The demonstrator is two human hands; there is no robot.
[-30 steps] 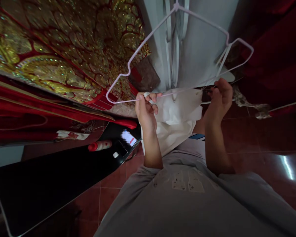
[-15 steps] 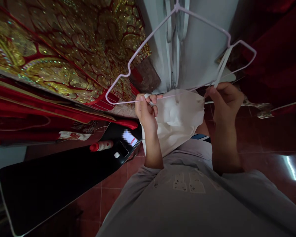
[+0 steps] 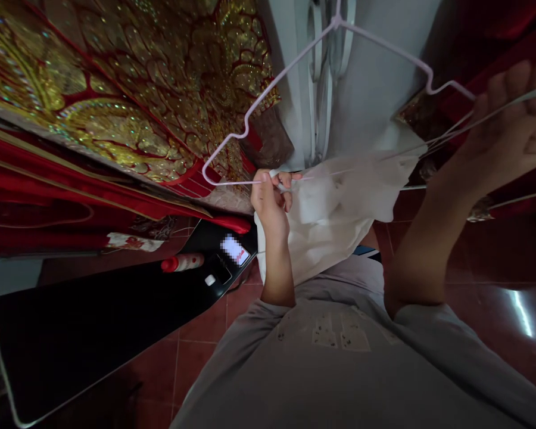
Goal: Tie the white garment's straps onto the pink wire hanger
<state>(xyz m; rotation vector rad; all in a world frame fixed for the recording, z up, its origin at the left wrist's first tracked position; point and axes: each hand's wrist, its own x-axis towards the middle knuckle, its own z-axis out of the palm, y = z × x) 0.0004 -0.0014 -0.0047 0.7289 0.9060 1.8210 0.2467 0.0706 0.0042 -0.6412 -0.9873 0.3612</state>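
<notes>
A pale pink hanger [image 3: 290, 67] hangs upright in front of me. My left hand [image 3: 271, 193] is closed around its bottom bar near the left end, with a bit of white strap between the fingers. White cloth [image 3: 335, 220] hangs below and behind the bar, over my lap. At the far right my right hand [image 3: 509, 119] is raised by the hanger's right end, its fingers spread and somewhat blurred. A thin white strap [image 3: 455, 132] runs taut from the cloth across that hand; how it is held there is unclear.
Gold-sequinned red garments [image 3: 161, 77] hang at the left. A black table [image 3: 93, 333] below them bears a lit phone [image 3: 236, 250], a red-capped bottle [image 3: 183, 263] and a small white case [image 3: 210, 280]. A grey-white panel [image 3: 370, 89] stands behind the hanger.
My right hand has moved right and up, its fingers opening out from a pinch. The strap and the cloth's right side are pulled rightward. The hanger sits slightly further right; my left hand keeps its hold.
</notes>
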